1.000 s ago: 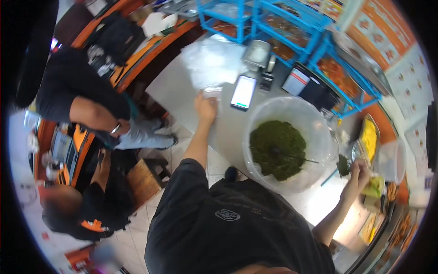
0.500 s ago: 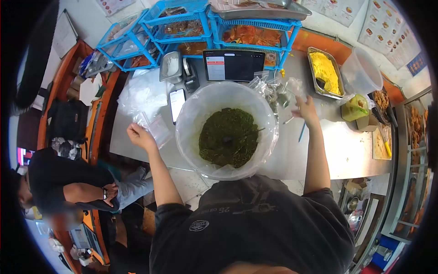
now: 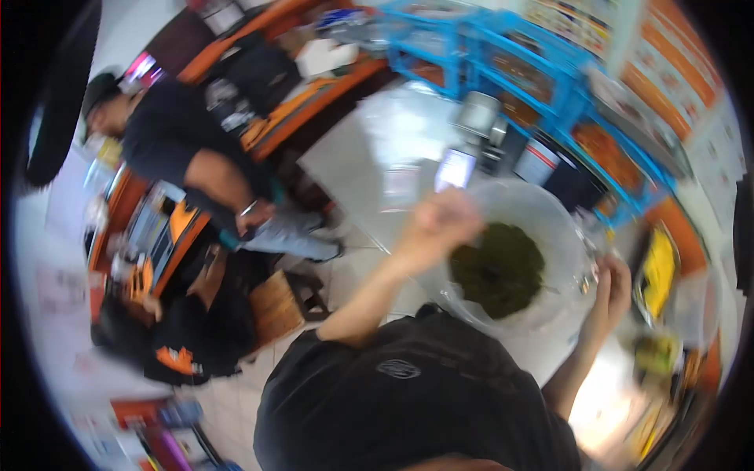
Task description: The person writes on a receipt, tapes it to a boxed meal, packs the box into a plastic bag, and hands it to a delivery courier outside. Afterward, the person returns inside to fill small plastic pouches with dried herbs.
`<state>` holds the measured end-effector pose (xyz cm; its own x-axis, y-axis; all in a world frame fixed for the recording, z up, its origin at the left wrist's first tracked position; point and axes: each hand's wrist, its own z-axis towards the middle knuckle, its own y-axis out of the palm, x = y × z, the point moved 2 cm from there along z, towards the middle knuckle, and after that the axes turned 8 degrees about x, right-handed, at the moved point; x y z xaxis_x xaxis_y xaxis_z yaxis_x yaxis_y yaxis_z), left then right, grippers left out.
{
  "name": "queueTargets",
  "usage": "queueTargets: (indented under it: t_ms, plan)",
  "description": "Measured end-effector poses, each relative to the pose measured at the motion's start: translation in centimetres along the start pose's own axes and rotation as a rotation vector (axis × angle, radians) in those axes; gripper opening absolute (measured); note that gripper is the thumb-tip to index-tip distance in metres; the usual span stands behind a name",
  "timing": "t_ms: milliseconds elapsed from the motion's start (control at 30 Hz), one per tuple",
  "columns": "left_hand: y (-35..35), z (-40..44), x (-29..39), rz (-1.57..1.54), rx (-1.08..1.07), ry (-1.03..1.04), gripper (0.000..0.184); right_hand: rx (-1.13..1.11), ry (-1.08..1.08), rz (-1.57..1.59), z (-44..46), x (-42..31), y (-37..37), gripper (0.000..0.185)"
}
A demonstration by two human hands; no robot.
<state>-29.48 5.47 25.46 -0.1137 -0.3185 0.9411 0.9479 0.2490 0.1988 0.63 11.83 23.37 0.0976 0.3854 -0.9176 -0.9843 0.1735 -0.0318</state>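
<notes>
My left hand (image 3: 446,220), blurred by motion, is over the left rim of a big clear tub (image 3: 565,228) lined with plastic. Dark green chopped stuff (image 3: 499,271) fills the bottom of the tub. Whether its curled fingers hold anything is too smeared to tell. Just beyond that hand lies a lit phone (image 3: 455,170), and left of it a small clear plastic bag (image 3: 400,188) rests on the metal table (image 3: 345,145). My right hand (image 3: 611,286) is at the tub's right side, near small bags (image 3: 589,271), its fingers bent and blurred.
Blue racks (image 3: 510,63) with packed food line the back, with a tablet (image 3: 554,169) before them. A tray of yellow food (image 3: 658,271) is at the right. Two people, one standing (image 3: 188,141) and one seated (image 3: 188,322), are at the left, near a wooden stool (image 3: 275,310).
The view has swung back after turning in the middle frame. My left hand has left the small bag and moved right to the tub's rim. My right hand has come closer to the tub.
</notes>
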Motion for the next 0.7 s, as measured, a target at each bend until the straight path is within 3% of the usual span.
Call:
queueTargets:
  t_ms: [33,67,167,233,333,533,700]
  plan:
    - [1.6,-0.9,1.3,-0.025,-0.067,-0.089,0.013,-0.091,-0.033,-0.008,-0.8,-2.3,1.8,0.029]
    - [2.9,-1.5,0.4,0.021,-0.070,0.085,0.013,-0.305,-0.109,0.116,-1.3,-4.7,3.4,0.035]
    - [5.2,-2.8,2.4,0.080,-0.149,-0.001,0.012,-0.498,0.033,0.182,-3.2,-6.2,5.3,0.020]
    - [5.8,-3.3,2.2,0.076,-0.150,-0.120,0.013,-0.495,0.079,0.187,-4.0,-5.9,6.0,0.013]
    - [5.6,-3.3,1.3,0.039,-0.050,0.117,0.014,-0.440,0.121,0.224,-4.7,-6.0,6.9,0.008]
    - [4.8,-3.6,1.9,-0.031,0.019,0.017,0.014,-0.421,0.044,0.213,-4.2,-5.4,6.8,0.010]
    - [3.9,-6.9,4.8,0.002,0.124,0.142,0.013,-0.649,-0.012,0.166,-5.2,-6.9,7.0,0.015]
